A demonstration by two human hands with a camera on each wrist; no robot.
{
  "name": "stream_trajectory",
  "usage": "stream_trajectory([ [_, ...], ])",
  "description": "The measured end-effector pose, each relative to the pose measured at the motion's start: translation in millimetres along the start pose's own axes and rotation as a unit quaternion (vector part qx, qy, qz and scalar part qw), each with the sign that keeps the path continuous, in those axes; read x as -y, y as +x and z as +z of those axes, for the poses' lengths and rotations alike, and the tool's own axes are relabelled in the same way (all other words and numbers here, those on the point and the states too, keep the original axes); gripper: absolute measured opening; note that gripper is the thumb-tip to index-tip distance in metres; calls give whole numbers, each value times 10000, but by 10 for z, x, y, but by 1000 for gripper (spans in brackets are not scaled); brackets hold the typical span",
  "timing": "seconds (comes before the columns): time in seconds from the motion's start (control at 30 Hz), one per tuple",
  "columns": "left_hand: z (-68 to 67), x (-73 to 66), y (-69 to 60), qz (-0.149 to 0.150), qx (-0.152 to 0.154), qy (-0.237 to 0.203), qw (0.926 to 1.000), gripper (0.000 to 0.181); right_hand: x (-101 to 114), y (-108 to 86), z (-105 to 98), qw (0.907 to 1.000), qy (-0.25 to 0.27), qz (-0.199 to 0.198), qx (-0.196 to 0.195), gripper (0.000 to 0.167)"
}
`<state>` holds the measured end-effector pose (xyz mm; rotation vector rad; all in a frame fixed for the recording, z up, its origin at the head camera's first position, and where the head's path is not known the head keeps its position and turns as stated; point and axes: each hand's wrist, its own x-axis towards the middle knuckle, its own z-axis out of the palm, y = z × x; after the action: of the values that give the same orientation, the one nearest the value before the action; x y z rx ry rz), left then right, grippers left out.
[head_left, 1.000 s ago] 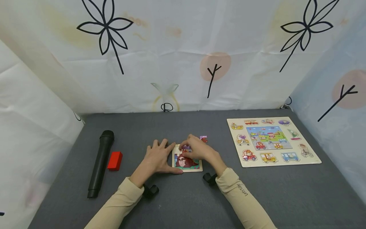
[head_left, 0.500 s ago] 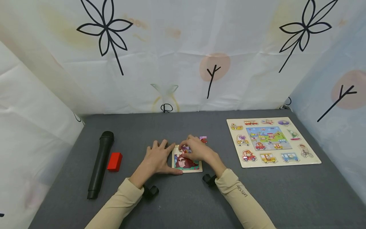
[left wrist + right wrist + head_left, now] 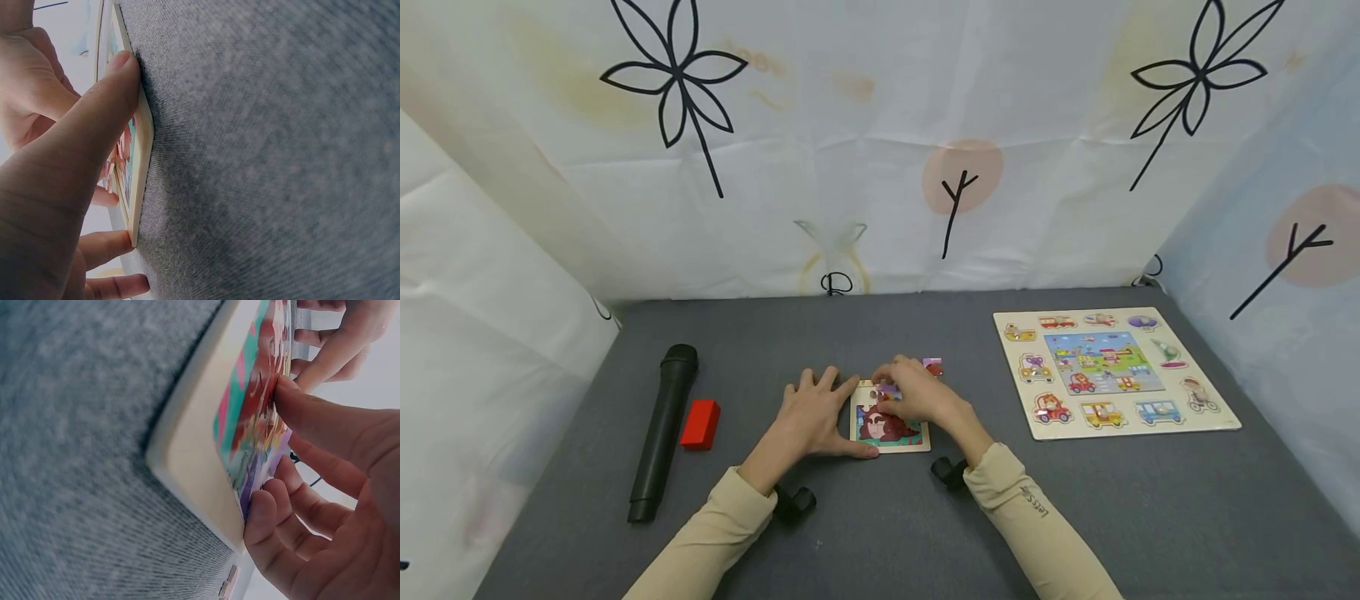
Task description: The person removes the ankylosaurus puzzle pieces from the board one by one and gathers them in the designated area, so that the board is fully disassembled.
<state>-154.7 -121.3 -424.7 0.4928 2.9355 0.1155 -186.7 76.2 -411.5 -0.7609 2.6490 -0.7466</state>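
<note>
A small wooden jigsaw puzzle (image 3: 886, 427) with a red-brown cartoon figure lies in a pale frame (image 3: 187, 450) on the grey table. My left hand (image 3: 808, 417) spreads over its left side, the thumb (image 3: 119, 78) on the near edge and a forefinger at the far left corner. Over the upper right part, my right hand (image 3: 917, 393) pinches a purple-edged puzzle piece (image 3: 282, 449) between curled fingers and thumb; much of that piece is hidden. Just beyond the right hand lies a loose puzzle piece (image 3: 933, 367), purple and red.
To the left are a black microphone (image 3: 664, 433) and a red block (image 3: 701, 425). A larger wooden vehicle puzzle board (image 3: 1022, 375) lies at the right. Behind the table hangs a white printed cloth (image 3: 850, 183).
The right hand's fingers have shifted slightly over the puzzle, uncovering a little more of its top edge. The left hand keeps its place.
</note>
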Motion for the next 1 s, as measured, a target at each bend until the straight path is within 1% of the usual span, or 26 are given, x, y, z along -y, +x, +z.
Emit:
stream_trajectory([
  [0.13, 0, -1, -5, 11, -8, 1, 10000, 115, -4, 2, 1, 10000, -2, 45, -42, 33],
  [0.23, -1, -1, -9, 24, -20, 8, 10000, 115, -14, 2, 5, 10000, -15, -15, -89, 30],
  [0.4, 4, 1, -12, 38, -42, 3, 10000, 115, -24, -6, 7, 9998, 16, -122, -142, 33],
  [0.53, 7, 0, -12, 32, -41, -29, 10000, 115, -19, -11, 0, 9998, 39, -123, -154, 33],
  [0.73, 6, -1, -11, 6, -11, -42, 10000, 115, -18, -4, 9, 9998, -38, -191, -108, 29],
  [1.0, 8, -1, -6, 11, -13, -36, 10000, 116, -18, -7, 18, 9990, -267, -344, -44, 30],
])
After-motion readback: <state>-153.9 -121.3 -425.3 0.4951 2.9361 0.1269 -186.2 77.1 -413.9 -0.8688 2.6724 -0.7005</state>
